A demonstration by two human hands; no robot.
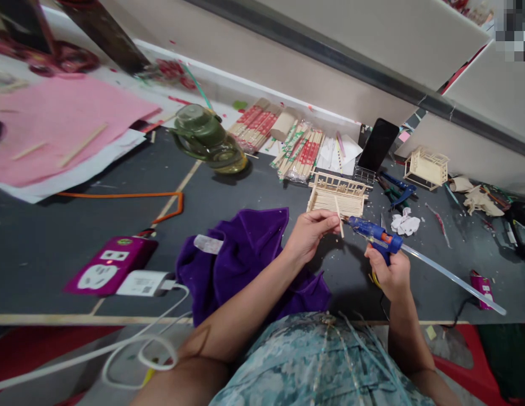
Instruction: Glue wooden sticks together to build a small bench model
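Note:
Between its fingertips my left hand (312, 234) pinches a thin wooden stick (339, 217), held nearly upright. My right hand (391, 270) is wrapped round the handle of a blue hot glue gun (374, 233). A long clear glue stick (452, 277) sticks out of the gun's back. The gun's nozzle points left and is close to the wooden stick; whether they touch I cannot tell. Just beyond my left hand stands a small wooden stick model (336, 194) with a railing. A purple cloth (249, 248) lies crumpled beside my left forearm.
At left are a purple power strip (114, 262) with a white charger (144, 283) and a green bottle (209, 138). Packs of chopsticks (300, 149) and a phone (378, 144) on a stand line the back. Pliers (400, 192), crumpled paper (405, 222) and another wooden model (427, 168) lie right.

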